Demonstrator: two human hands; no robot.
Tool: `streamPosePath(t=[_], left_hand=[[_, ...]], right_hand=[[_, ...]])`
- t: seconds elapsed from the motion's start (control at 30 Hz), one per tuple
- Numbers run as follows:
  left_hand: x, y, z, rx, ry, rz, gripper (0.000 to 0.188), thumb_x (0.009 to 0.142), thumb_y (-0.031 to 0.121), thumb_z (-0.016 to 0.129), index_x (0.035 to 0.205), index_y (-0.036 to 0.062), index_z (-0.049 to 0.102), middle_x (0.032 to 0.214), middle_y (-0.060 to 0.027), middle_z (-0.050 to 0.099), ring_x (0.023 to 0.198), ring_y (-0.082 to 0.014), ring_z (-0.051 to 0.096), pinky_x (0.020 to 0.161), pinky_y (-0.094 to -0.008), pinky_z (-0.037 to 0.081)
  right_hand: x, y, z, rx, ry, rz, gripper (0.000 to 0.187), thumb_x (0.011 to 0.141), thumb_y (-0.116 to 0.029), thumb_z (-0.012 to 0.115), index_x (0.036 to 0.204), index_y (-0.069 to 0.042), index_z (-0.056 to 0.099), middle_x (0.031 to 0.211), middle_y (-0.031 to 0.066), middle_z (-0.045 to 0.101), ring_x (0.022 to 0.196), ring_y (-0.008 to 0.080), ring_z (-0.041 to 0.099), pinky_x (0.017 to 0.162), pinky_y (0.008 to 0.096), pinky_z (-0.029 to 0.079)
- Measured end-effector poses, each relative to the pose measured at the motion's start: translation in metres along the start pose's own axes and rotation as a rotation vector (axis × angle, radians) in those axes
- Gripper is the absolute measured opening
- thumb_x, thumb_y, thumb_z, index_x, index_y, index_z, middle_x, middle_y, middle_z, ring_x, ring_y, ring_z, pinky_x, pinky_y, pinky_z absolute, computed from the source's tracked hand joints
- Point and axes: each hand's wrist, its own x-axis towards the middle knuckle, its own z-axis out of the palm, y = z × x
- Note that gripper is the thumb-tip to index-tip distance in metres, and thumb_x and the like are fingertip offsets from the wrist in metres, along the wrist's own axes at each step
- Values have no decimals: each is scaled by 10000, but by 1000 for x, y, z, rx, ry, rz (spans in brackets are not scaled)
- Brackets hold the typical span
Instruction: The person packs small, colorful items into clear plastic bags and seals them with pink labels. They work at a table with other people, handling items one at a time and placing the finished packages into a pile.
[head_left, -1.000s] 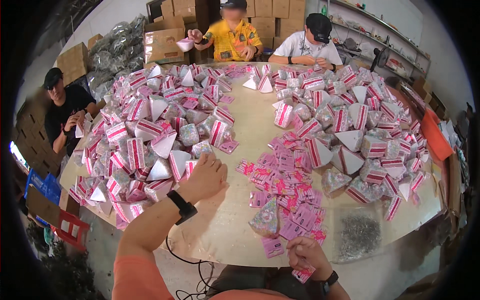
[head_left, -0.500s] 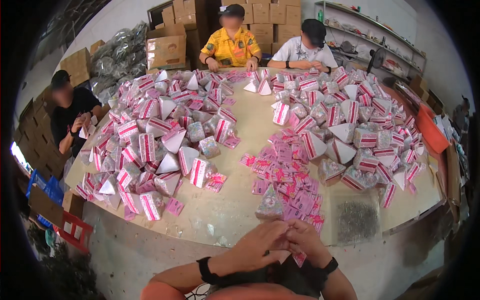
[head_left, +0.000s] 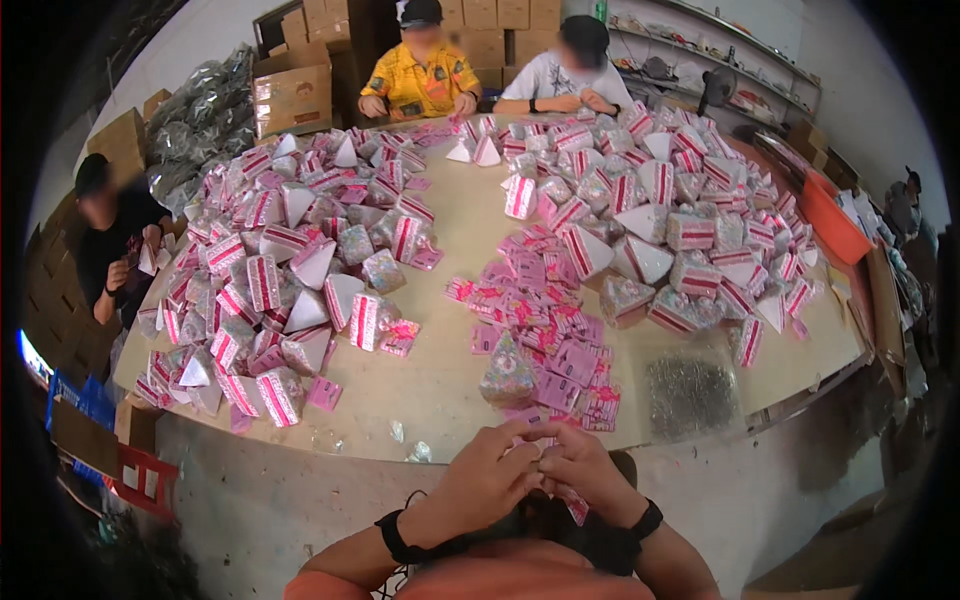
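Mostly hidden, a pink packet (head_left: 573,503) sits pinched between left hand (head_left: 487,480) and right hand (head_left: 587,472).

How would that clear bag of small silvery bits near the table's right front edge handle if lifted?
The clear bag lies flat and slack, so it would probably sag and flop. Its filling looks loose and fine, likely to shift and bunch low. The glossy film may be slippery.

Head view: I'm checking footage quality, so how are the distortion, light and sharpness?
Head view: strong fisheye, the table edge bows and the corners go black; light is even and soft, without hard shadows; the packets at centre look sharp, both hands slightly soft.
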Motion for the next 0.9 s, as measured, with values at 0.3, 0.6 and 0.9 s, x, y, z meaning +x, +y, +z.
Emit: streamPosePath(t=[0.3, 0.6, 0.9], left_hand=[[-21, 1, 11, 26, 30, 23, 144, 697, 95, 671, 774, 44, 561, 814, -90, 524, 724, -250, 515, 602, -310, 435], [-29, -14, 29, -788, -7, -539, 94, 830, 99, 563, 771, 37, 526, 717, 7, 485, 638, -72, 432, 558, -212, 369], [-28, -21, 32, -951, 0, -613, 135, 877, 138, 508, 778, 47, 517, 640, 36, 447, 576, -35, 403, 504, -187, 333]], right_hand=[[-10, 22, 5, 121, -27, 39, 234, 864, -164, 540, 1049, -48, 454, 615, 32, 542, 423, 21, 411, 377, 147, 300], [-16, 9, 14, -597, 52, -249, 132, 846, -151, 547, 905, -43, 500, 692, 76, 554, 576, 142, 531, 496, 289, 406], [-10, 10, 9, -1301, 130, -718, 98, 750, -104, 585, 814, -66, 520, 656, 84, 522, 584, 258, 553, 497, 345, 438]])
